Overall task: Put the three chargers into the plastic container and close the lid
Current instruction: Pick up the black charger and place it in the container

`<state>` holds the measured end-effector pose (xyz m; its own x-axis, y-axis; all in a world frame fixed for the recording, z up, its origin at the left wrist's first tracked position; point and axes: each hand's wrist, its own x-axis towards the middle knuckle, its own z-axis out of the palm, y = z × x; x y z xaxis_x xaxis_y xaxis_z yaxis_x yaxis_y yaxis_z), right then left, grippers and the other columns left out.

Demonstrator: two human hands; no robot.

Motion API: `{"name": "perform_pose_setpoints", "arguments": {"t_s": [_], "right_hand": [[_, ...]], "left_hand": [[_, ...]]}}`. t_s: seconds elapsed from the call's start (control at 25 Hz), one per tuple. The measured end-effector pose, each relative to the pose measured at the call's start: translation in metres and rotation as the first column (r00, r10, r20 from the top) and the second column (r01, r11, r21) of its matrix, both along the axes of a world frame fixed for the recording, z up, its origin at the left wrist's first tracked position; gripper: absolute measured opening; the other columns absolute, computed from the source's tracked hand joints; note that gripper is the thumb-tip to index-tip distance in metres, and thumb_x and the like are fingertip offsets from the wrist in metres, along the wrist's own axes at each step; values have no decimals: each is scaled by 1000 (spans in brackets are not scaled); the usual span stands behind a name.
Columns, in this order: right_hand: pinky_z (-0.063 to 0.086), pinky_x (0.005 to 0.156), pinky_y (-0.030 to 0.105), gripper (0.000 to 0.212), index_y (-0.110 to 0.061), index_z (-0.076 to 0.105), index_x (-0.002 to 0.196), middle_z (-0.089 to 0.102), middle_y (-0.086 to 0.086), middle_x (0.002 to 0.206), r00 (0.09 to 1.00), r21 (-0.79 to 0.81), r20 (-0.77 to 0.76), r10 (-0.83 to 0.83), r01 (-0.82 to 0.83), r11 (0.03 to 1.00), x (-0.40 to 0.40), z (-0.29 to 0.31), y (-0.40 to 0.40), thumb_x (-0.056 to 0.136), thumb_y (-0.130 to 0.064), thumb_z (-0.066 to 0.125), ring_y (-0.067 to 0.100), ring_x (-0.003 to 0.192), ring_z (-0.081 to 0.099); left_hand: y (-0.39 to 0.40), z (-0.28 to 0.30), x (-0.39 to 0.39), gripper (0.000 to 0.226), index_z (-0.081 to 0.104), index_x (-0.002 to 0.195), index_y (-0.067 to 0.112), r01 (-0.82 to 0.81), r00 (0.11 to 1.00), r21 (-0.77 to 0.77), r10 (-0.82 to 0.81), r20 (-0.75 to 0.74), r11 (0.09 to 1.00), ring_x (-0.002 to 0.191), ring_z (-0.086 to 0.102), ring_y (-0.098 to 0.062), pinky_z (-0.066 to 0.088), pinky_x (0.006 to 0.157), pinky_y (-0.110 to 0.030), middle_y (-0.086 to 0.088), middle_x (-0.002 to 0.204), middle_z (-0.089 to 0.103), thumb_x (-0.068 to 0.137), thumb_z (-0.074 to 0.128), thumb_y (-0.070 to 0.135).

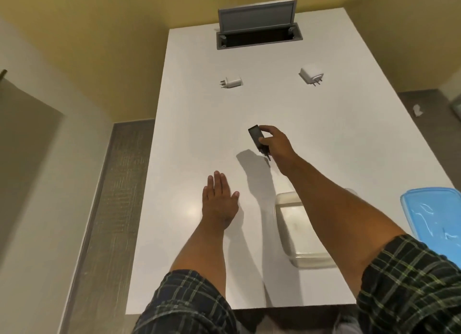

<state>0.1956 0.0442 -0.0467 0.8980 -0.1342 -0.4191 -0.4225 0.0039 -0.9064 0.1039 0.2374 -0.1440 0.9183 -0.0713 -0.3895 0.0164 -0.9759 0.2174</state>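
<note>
My right hand (275,144) grips a black charger (257,136) and holds it a little above the white table (189,124), its prongs pointing toward me. Two white chargers lie farther back: one on the left (232,82), one on the right (310,75). The clear plastic container (296,231) stands open near the front right, partly hidden under my right forearm. Its blue lid (434,214) lies at the table's right edge. My left hand (219,201) rests flat on the table, palm down, holding nothing.
A grey cable hatch (257,26) with its flap raised sits at the table's far end. Floor shows on both sides of the table, with a small white scrap (417,110) on the right.
</note>
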Motion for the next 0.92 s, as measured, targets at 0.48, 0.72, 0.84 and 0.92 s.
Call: {"name": "perform_pose_setpoints", "arguments": {"t_s": [0.48,0.72,0.84,0.92], "right_hand": [[48,61,27,38,2,70,101,61,10,82,893,-100,-59,447,-451,887,-73,32,-77,89,-34,74,18,70,63],[55,77,27,45,-15,73,108,72,-2,101,532,-415,-250,809,-814,407,-99,54,-86,67,-17,92,14,86,67],[48,74,23,53,-22,71,110,61,-10,104,412,-491,-343,844,-845,213,-116,47,-90,62,-20,93,14,93,61],[44,72,26,52,-24,72,108,56,-13,99,328,-562,-409,851,-826,47,-127,40,-89,61,-24,92,13,91,56]], "left_hand": [[-40,25,-66,74,-19,159,12,28,967,32,-19,-255,999,154,-22,-36,0,128,-49,-9,165,-30,107,25,42],[-37,25,-68,93,-27,156,15,136,923,80,-97,-372,988,152,-26,-39,0,125,-53,-6,161,-38,101,33,60],[-42,28,-68,93,-28,155,14,148,929,141,-88,-360,979,153,-23,-39,3,127,-51,-6,161,-38,101,31,60],[-45,30,-70,92,-27,156,13,150,933,159,-87,-349,976,154,-20,-38,5,127,-49,-6,162,-36,101,31,60]]}}
